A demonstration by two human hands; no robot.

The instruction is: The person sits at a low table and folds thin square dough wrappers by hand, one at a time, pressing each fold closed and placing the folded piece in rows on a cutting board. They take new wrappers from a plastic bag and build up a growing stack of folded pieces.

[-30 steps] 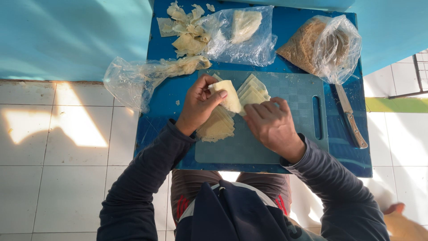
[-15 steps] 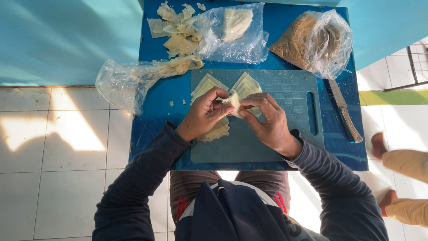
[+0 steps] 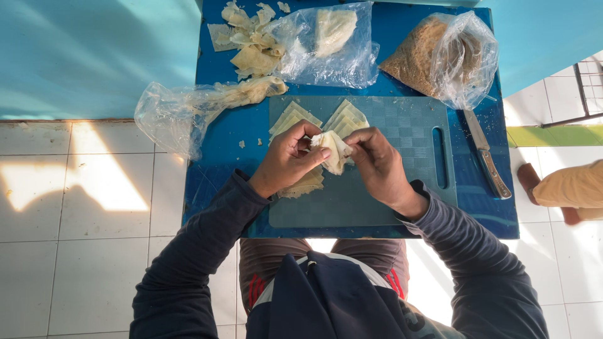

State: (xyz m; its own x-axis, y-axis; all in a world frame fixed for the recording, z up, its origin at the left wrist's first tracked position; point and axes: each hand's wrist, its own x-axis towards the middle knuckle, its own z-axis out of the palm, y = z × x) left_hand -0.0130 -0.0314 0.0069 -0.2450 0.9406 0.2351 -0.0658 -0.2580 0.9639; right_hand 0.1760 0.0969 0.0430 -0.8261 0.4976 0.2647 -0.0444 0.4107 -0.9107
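Change since half a second ago: pale pastry wrapper (image 3: 331, 150) now bunched fuller between both hands, lifted just above the cutting board (image 3: 389, 182). Left hand (image 3: 287, 158): grip pinched on the wrapper's left edge. Right hand (image 3: 377, 164): grip pinched on its right edge. Surroundings: two wrapper stacks (image 3: 295, 116) behind the hands, partly hidden by them; knife (image 3: 487, 157) right of board; bag of crumbs (image 3: 440, 56); clear bags (image 3: 326, 44) on blue counter (image 3: 232, 150). Wrapper: thin, creased, cream-coloured.

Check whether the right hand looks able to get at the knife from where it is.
Probably yes: the knife lies bare on the blue table, right of the cutting board, but the right hand is pinching a pale wrapper.
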